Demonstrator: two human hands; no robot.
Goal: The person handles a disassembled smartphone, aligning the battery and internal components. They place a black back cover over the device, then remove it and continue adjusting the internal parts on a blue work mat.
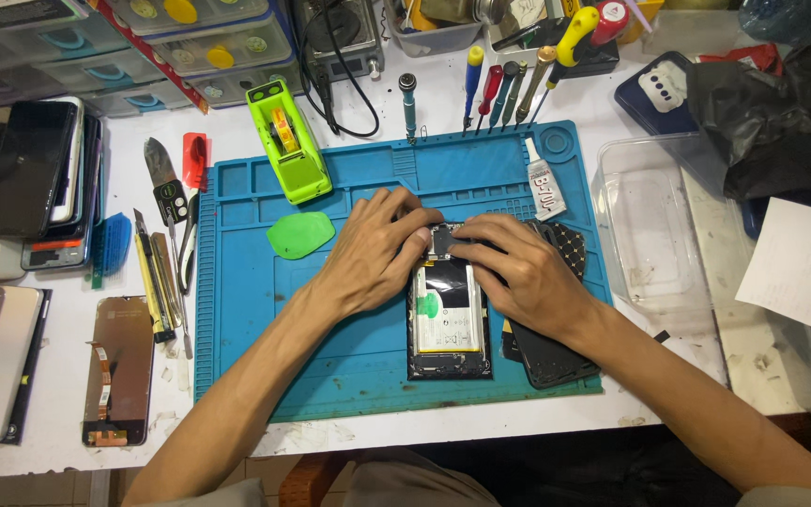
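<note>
Head view looked down on a white workbench (481, 418) covered mid-way by a blue silicone repair mat (349, 357). On the mat lay an opened smartphone (450, 324), back cover off, its pale battery exposed and its long side running away from the person. The left hand (373, 249) rested over the phone's top edge with fingers curled, fingertips pressing on the upper board area. The right hand (518, 272) met it from the other side, thumb and fingers pinched at the same spot; whether either hand gripped a small part there could not be told. A dark back cover (546, 352) lay under the right wrist, touching the phone's right side. A green plastic pry pick (299, 234) sat on the mat just left of the left hand, with a lime-green tape dispenser (288, 141) above it. A row of screwdrivers (499, 89) lay at the mat's far edge, a glue tube (544, 178) beside them. A clear plastic tray (654, 230) stood to the right, and stacked phones (39, 183) lined the left side of the bench.
</note>
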